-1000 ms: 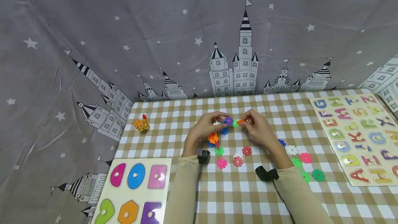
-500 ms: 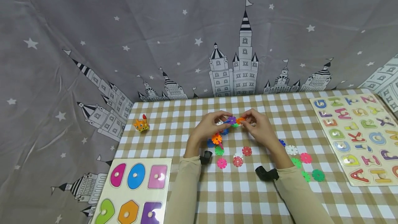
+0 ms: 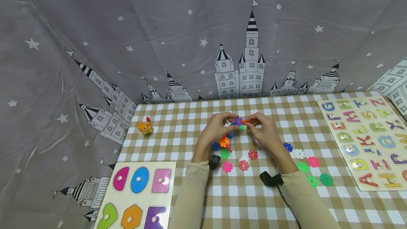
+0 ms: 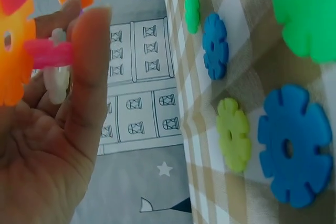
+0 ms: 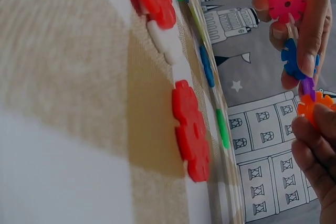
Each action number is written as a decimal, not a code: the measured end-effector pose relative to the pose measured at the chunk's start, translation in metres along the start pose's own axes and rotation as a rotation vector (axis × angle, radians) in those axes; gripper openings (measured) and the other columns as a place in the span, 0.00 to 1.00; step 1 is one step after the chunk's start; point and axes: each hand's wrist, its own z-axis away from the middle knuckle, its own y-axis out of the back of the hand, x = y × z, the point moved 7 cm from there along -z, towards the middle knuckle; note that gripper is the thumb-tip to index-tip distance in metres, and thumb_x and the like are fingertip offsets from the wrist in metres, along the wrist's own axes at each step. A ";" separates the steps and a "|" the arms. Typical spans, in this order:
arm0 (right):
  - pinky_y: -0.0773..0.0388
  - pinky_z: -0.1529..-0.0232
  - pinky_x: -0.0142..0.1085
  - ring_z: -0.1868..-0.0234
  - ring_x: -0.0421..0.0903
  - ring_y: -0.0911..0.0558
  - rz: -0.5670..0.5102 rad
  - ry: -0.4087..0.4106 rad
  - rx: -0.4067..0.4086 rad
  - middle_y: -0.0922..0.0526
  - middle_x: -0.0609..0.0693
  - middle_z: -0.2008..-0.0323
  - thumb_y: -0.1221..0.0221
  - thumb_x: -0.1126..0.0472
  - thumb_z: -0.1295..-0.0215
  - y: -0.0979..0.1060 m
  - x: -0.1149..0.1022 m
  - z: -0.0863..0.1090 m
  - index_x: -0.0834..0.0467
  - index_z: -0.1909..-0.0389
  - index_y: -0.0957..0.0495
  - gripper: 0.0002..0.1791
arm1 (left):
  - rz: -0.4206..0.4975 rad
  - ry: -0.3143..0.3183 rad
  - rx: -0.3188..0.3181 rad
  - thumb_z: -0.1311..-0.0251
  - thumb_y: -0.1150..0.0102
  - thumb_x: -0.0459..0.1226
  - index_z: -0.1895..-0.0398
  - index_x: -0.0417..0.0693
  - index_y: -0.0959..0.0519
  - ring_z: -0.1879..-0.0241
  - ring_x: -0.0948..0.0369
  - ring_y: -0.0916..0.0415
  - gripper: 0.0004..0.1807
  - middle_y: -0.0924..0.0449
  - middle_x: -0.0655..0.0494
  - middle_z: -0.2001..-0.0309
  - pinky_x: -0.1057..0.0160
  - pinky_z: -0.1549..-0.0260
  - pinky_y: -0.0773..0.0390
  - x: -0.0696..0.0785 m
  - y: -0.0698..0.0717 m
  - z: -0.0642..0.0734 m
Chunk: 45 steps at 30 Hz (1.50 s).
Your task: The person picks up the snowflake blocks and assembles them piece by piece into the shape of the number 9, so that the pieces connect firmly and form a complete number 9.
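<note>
My left hand (image 3: 213, 131) grips a chain of interlocking notched plastic discs above the table. In the right wrist view, the chain runs from a pink disc (image 5: 286, 6) through a mostly hidden white one to a blue disc (image 5: 290, 59) between finger and thumb. A purple disc (image 5: 308, 87) sticks out at the chain's end. My right hand (image 3: 265, 133) pinches an orange disc (image 5: 303, 107), which meets the purple disc edge to edge; how deep they fit I cannot tell. Another orange disc (image 3: 224, 141) hangs at the chain's near end.
Loose discs lie below the hands, among them a red disc (image 3: 253, 154) and a pink disc (image 3: 227, 167). Several more, with a dark green disc (image 3: 326, 179), lie right. A shape puzzle board (image 3: 173, 172), an alphabet board (image 3: 356, 183) and a small orange figure (image 3: 145, 128) surround them.
My left hand has shifted right with the chain, bringing the purple disc up to the orange one. The right hand stays almost in place, and its orange disc has turned more edge-on.
</note>
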 end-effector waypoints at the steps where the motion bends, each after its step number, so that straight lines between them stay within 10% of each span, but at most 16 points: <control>1: 0.23 0.66 0.22 0.73 0.40 0.19 -0.003 -0.002 0.013 0.15 0.57 0.69 0.34 0.79 0.48 0.001 0.000 0.000 0.65 0.67 0.19 0.10 | -0.001 -0.007 0.004 0.43 0.31 0.39 0.50 0.48 0.17 0.65 0.62 0.26 0.17 0.15 0.55 0.62 0.67 0.63 0.28 0.002 0.000 0.000; 22: 0.23 0.65 0.22 0.74 0.46 0.19 -0.054 -0.050 0.065 0.15 0.59 0.71 0.33 0.78 0.48 0.000 -0.001 0.003 0.67 0.68 0.19 0.07 | 0.066 -0.007 0.012 0.43 0.31 0.40 0.50 0.48 0.16 0.69 0.63 0.28 0.17 0.16 0.55 0.63 0.69 0.71 0.29 -0.004 -0.003 -0.001; 35: 0.23 0.64 0.23 0.71 0.50 0.18 -0.038 -0.117 0.018 0.15 0.58 0.65 0.37 0.76 0.41 0.007 0.003 -0.001 0.66 0.63 0.21 0.07 | 0.199 0.108 -0.013 0.44 0.30 0.41 0.49 0.49 0.17 0.72 0.61 0.23 0.18 0.16 0.54 0.61 0.66 0.72 0.23 -0.014 0.003 0.002; 45: 0.16 0.61 0.35 0.67 0.40 0.16 -0.359 -0.294 -0.068 0.19 0.69 0.57 0.43 0.71 0.32 0.001 0.014 0.001 0.73 0.54 0.22 0.10 | 0.182 0.042 -0.007 0.43 0.31 0.39 0.48 0.48 0.18 0.71 0.60 0.25 0.18 0.17 0.53 0.61 0.69 0.75 0.28 -0.009 0.006 0.001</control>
